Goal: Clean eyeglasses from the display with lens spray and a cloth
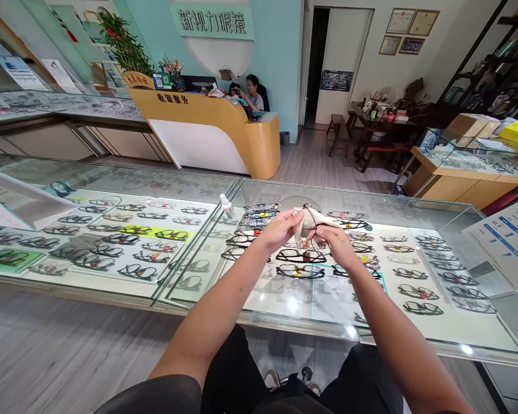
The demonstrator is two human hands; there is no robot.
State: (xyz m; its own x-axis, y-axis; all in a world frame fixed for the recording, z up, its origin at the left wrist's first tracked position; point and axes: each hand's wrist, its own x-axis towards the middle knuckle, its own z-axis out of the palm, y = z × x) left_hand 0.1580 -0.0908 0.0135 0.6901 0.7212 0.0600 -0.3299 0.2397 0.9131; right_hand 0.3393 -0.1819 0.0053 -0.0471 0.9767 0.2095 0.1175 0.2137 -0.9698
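Both my hands are raised over the glass display counter and meet around a pale cleaning cloth. My left hand pinches the cloth's left side, fingers closed. My right hand grips the cloth from the right, and part of a pair of glasses shows under its fingers, mostly wrapped in the cloth. A thin frame part sticks out at the cloth's top. Below the hands, under the glass, lie rows of spectacle frames.
A small clear spray bottle stands on the counter left of my hands. A leaflet stand is at the right edge. Behind are a yellow reception desk with a seated person, and a wooden table.
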